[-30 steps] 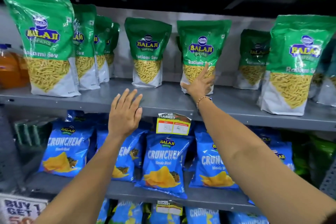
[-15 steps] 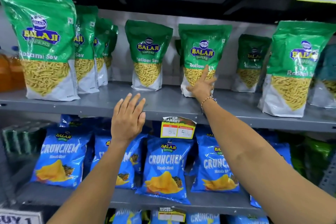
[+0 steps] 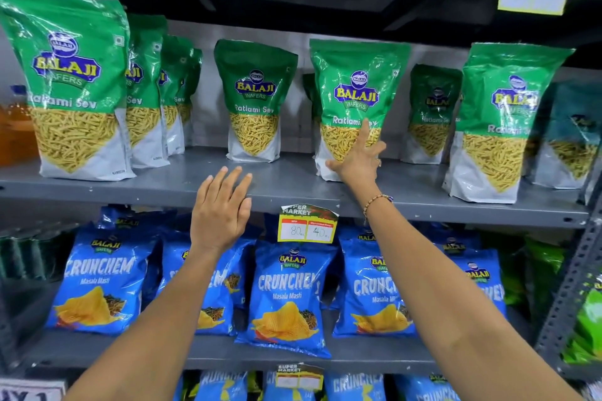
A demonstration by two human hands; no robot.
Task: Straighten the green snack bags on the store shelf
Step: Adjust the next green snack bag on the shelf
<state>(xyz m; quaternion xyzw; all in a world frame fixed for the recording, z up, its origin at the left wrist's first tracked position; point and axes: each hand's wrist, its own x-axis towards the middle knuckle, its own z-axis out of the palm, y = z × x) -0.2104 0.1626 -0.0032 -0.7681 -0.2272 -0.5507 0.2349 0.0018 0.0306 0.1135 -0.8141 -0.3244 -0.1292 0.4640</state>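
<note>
The green snack bags (image 3: 356, 98) are stood upright along the grey metal shelf (image 3: 182, 182), faces turned outward. A tight file of them is packed at the left end, running from the front edge back toward the rear wall. Two single bags stand farther back near the middle, and more stand toward the right end, one of them close to the front edge. The spacing is uneven, and the middle bags sit well back from the front edge, which is probably why they are being attended to.

The right hand (image 3: 360, 161) is stretched up to the bag right of the middle. The grip is spread wide, not clenched: the forefinger is laid upward against the printed front, the thumb is set at the lower left corner of the bag, and the other fingers are splayed to the right. The bag is touched rather than grasped; it appears to be steadied or nudged at its base, where a push would shift it without tipping it.

The left hand (image 3: 221, 208) is raised before the front edge of the shelf, left of the yellow price tag (image 3: 308, 225). Its grip is released, fingers straight and together, and nothing is held. Whether the fingertips rest on the shelf cannot be told.
</note>
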